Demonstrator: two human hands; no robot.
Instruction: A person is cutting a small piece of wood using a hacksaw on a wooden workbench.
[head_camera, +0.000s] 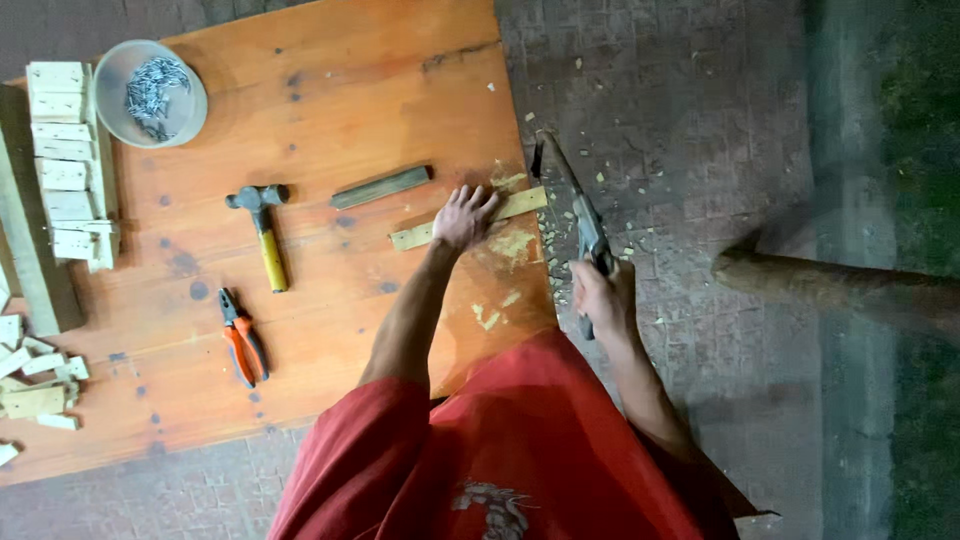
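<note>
My left hand (464, 217) presses flat on a thin pale wooden strip (520, 204) that lies across the right edge of an orange wooden board (330, 90). The strip's end sticks out past the board edge. My right hand (603, 297) grips the handle of a hand saw (572, 195), whose blade runs up along the board's edge to the strip. Sawdust and chips lie around the cut on the board and on the floor.
On the board lie a hammer (262, 228) with a yellow handle, orange-handled pliers (243, 337), a dark flat bar (381, 187) and a clear bowl of nails (152, 92). Small cut wood blocks (62, 160) are stacked at the left edge. A thick log (830, 285) lies on the paved floor at right.
</note>
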